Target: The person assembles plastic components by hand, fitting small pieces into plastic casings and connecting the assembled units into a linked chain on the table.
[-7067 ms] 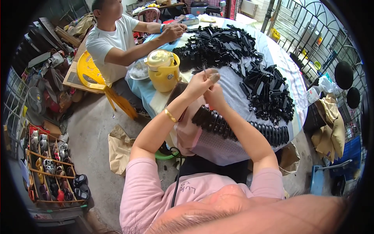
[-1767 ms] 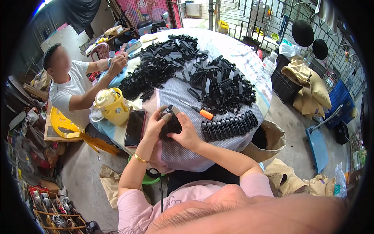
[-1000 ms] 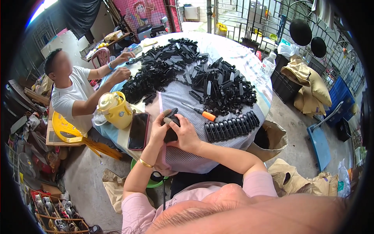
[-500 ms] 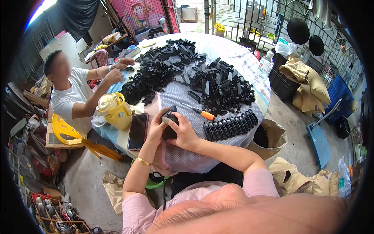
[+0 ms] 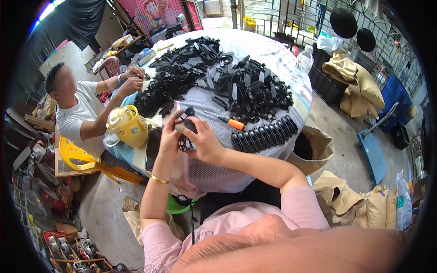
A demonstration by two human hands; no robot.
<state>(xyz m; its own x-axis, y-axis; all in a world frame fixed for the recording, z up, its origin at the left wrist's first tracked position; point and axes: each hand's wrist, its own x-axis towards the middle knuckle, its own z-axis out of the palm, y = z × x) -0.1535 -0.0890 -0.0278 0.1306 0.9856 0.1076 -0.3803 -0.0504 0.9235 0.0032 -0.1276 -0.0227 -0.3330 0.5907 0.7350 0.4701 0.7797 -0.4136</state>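
Close to the near edge of the round table, my left hand [image 5: 169, 140] and my right hand [image 5: 205, 142] both grip a small black plastic part [image 5: 185, 145]. Its upper end sticks out above my fingers, and an openwork side shows below between my palms. My fingers hide the rest. Beige covers sit on some fingertips. To the right of my right hand lies a screwdriver [image 5: 236, 124] with an orange handle. A row of similar black plastic parts [image 5: 264, 135] stands beyond my right wrist. A dark phone [image 5: 153, 149] lies by my left wrist.
Two heaps of loose black pieces, one left [image 5: 182, 68] and one right [image 5: 250, 86], cover the table's far side. A yellow jug [image 5: 132, 129] stands left. Across from it, a co-worker [image 5: 82, 109] handles small pieces. An open sack [image 5: 314, 148] stands against the table's right edge.
The black part has been turned in my hands, so its openwork side now shows. My fingers have shifted on it. The whole view has moved slightly. The co-worker's hands have come closer together.
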